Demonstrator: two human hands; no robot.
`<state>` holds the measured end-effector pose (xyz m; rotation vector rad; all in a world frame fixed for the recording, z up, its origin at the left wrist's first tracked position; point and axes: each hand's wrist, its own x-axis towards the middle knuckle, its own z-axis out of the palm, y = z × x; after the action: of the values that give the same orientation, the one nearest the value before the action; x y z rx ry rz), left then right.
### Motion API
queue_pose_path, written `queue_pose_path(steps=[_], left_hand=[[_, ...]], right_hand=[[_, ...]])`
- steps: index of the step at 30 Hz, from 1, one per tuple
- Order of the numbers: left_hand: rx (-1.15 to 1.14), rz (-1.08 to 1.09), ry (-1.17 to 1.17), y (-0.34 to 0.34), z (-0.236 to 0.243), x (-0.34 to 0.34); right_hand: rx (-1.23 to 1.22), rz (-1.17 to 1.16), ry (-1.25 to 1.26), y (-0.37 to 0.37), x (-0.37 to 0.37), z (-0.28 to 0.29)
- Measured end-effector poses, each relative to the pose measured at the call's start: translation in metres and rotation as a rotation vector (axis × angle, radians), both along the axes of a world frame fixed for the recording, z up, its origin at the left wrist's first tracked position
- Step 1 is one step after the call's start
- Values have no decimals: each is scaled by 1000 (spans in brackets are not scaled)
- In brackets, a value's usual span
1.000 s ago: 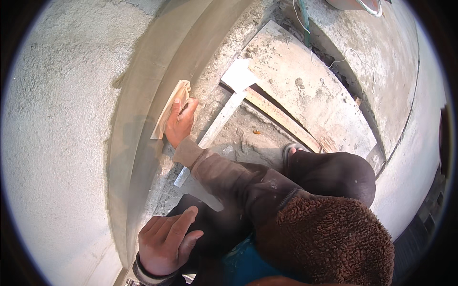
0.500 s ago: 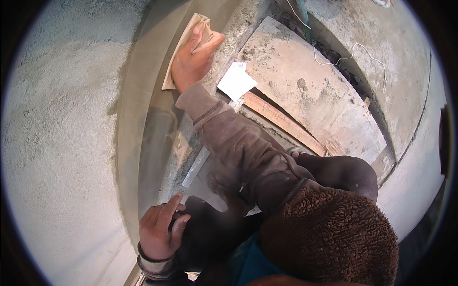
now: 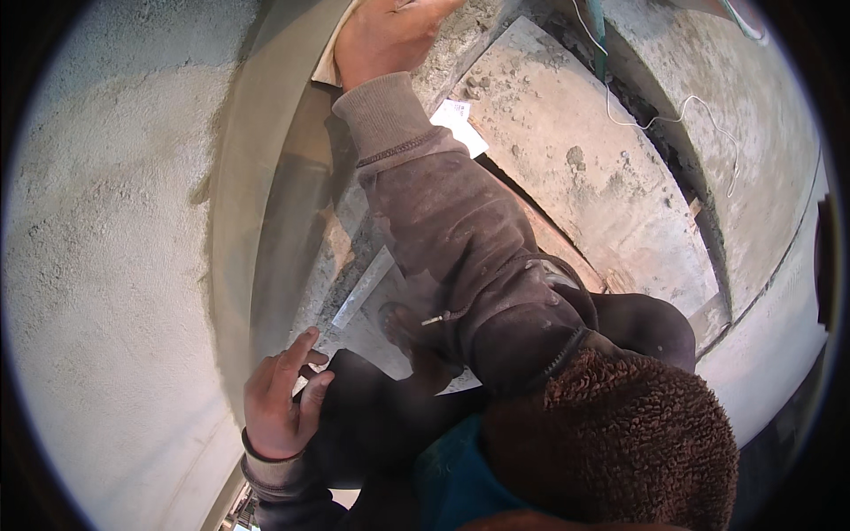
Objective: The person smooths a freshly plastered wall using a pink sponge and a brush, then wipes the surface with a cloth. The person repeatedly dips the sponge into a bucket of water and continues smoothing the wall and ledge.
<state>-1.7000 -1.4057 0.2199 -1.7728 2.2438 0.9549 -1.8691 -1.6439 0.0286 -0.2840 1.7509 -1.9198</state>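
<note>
Head view: a rough pale wall (image 3: 115, 265) stands on the left, edged on its right by a smooth grey band (image 3: 232, 230), near which the left hand (image 3: 276, 407) hangs with fingers and thumb loosely parted, holding nothing, a flat pale strip (image 3: 361, 290) lying just beyond. At the far edge, a pale tan piece (image 3: 328, 64) is at the band's right side, the right hand (image 3: 390, 40) closed on it, fingertips cut off and tightness impossible to tell. Further right: a white sheet (image 3: 460, 128), a grit-strewn slab (image 3: 589, 168) and a white cord (image 3: 682, 115).
</note>
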Motion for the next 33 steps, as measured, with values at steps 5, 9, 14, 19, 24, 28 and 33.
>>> queue_pose_path(steps=[5, 9, 14, 19, 24, 28, 33], left_hand=[[-19, -60, -4, -13, -7, -6], [-18, 58, -6, -3, -1, 5], [-5, -21, -6, -9, -4, 2], [-25, 39, 20, 3, -2, 13], [-14, -22, 12, -6, -3, 11], [-35, 38, 23, 2, -4, 14], [-20, -13, 19, -1, -2, 14]], right_hand=[[-30, -46, 9, 35, 55, -20], [98, -37, -15, 5, 8, -28], [-114, -58, 64, 22, 50, -40], [75, 44, 70, -13, -26, -23], [-47, -81, 144, 7, 17, -24], [94, -59, 114, -15, -24, -19], [166, -99, 204, -21, -24, 1]])
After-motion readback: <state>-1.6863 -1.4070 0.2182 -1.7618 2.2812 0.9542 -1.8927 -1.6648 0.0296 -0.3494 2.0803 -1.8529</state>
